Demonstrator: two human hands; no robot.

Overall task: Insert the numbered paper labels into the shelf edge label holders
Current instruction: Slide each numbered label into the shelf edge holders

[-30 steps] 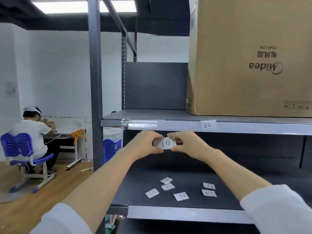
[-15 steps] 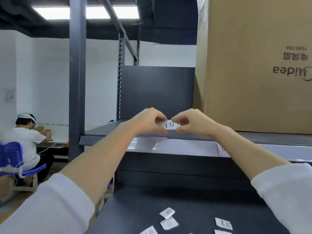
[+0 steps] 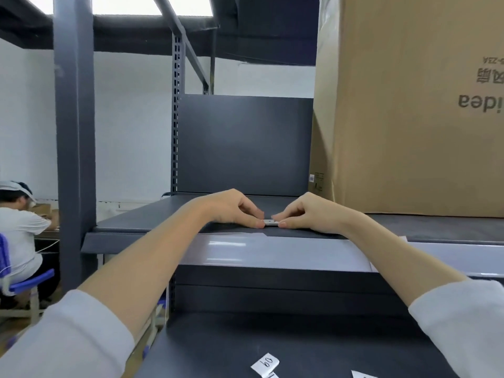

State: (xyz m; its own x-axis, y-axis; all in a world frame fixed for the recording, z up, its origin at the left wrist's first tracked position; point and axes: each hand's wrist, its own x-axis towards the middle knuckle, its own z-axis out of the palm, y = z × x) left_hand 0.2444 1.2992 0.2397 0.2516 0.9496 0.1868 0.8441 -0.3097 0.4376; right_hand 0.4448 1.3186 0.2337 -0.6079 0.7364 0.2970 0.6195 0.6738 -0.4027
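My left hand and my right hand pinch the two ends of a small white paper label between thumb and fingers. The label lies almost edge-on at the top front edge of the upper shelf, just above the clear shiny label holder strip. Only a sliver of its writing shows. On the lower shelf, a loose label marked 90 lies near the bottom edge, with a corner of another to its right.
A large cardboard box fills the right side of the upper shelf. A grey upright post stands at the left. Beyond it a person sits on a blue chair at a desk.
Both hands have risen with the label from below the holder strip to the shelf's top front edge. The view has moved closer and lower, so the loose labels have slid mostly out of frame.
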